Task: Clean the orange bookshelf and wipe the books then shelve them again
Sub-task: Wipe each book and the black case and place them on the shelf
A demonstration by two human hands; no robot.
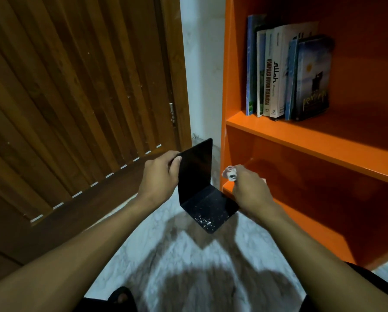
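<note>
We hold a black L-shaped bookend [202, 188] out over the pale floor [188, 262], just left of the orange bookshelf [301, 140]; its lower plate carries a scatter of white dust and grit, and the risk we see first is that a tilt would tip that grit onto the floor or onto the lowest shelf beside it, leaving more to clean; a second risk is that the bookend is held only by one edge of its upright plate, so a firm push on the lower plate could twist it out of our fingers and let it strike the shelf's edge; a third is that the books [287, 70], standing on the shelf above as an upright row with nothing bracing their right end, may lean or topple, the outermost one seeming to tilt slightly; as for the grip, our left hand [161, 174] is curled round the left edge of the upright plate, thumb in front; our right hand [249, 188] is closed narrowly on a small bunched white cloth [230, 174], which pokes out above the knuckles, and it hangs by the right edge of the lower plate, though we cannot tell whether it touches the plate.
</note>
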